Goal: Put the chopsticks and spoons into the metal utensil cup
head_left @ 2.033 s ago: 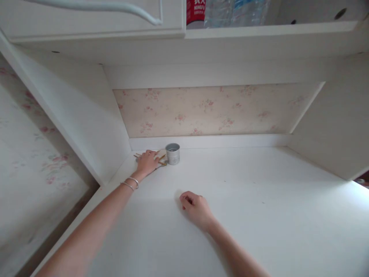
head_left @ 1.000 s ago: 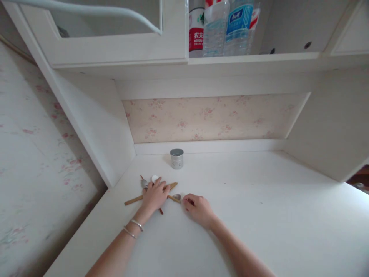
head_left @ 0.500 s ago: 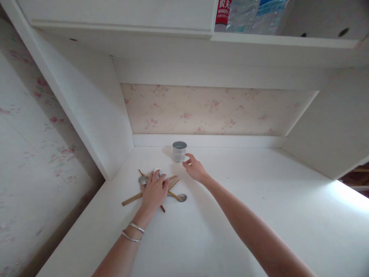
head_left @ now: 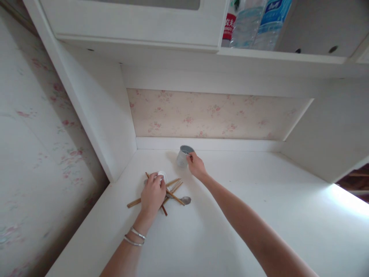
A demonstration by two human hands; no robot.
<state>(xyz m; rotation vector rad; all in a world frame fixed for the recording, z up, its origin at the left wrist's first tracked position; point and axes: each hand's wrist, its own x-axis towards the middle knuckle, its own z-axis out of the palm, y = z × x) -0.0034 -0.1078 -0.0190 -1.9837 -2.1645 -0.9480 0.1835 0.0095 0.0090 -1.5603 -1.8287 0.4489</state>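
Observation:
My right hand grips the rim of a small grey metal cup near the back of the white counter; the cup is tilted to the left. My left hand rests on a loose pile of wooden chopsticks and a metal spoon, fingers curled over a small white spoon. Two silver bangles circle my left wrist.
White cabinet walls close in the counter on the left and right. Flowered wallpaper covers the back. Water bottles stand on the shelf overhead. The counter's left edge drops along a wallpapered wall.
My left hand dragged the chopsticks and spoons from the back corner toward me. My right hand left the counter, reached back to the metal cup, took hold of it and tipped it.

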